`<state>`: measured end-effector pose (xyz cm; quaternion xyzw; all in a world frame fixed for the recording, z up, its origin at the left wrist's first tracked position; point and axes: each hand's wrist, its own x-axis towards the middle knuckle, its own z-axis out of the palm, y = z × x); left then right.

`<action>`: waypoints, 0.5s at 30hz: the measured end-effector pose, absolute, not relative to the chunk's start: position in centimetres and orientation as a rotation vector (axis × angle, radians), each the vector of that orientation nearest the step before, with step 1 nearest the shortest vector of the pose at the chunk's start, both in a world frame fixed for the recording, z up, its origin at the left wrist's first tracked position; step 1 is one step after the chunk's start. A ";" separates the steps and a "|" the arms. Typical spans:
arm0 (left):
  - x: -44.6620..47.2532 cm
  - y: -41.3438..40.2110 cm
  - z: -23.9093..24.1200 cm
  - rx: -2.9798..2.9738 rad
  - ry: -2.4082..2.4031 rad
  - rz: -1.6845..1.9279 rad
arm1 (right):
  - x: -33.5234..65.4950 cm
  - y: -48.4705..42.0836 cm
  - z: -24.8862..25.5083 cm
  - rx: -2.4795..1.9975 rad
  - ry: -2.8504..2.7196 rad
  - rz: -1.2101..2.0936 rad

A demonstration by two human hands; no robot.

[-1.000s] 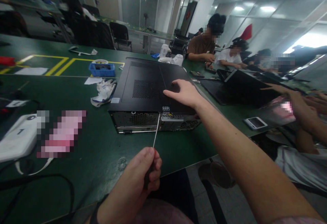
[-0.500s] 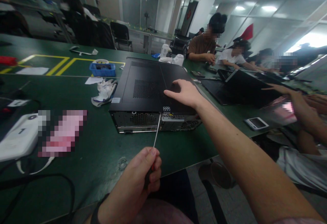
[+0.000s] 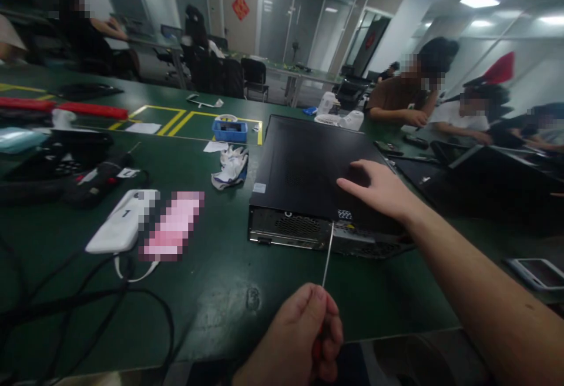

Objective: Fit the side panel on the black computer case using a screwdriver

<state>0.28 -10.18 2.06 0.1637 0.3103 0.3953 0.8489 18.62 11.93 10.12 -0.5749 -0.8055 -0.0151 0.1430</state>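
A black computer case (image 3: 308,168) lies flat on the green table (image 3: 211,292), its rear panel facing me. My left hand (image 3: 304,336) is closed round the handle of a screwdriver (image 3: 327,254), whose thin shaft reaches up to the top edge of the rear panel. My right hand (image 3: 381,189) rests flat on the case's top cover near its right rear corner, fingers stretched out.
White gloves (image 3: 231,165) and a blue bin (image 3: 230,130) lie left of the case. A white device (image 3: 118,227), black cables (image 3: 88,309) and black gear (image 3: 57,157) sit at the left. A phone (image 3: 535,271) lies at right. Several people sit along the far right.
The view has swung left, so the case and both hands now appear further right. My hands keep their places on the screwdriver and the case cover.
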 end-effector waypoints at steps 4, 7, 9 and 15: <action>0.6 -9.6 2.2 0.371 0.675 0.768 | 18.7 12.1 10.2 -1.654 -2.334 -0.026; 1.2 -9.4 1.6 0.401 0.698 0.754 | 18.7 12.2 10.3 -1.646 -2.337 -0.007; 1.8 -9.4 0.9 0.436 0.700 0.810 | 18.7 12.2 10.3 -1.650 -2.336 -0.001; 2.7 -9.4 -0.9 0.466 0.694 0.858 | 18.6 12.3 10.4 -1.705 -2.327 0.000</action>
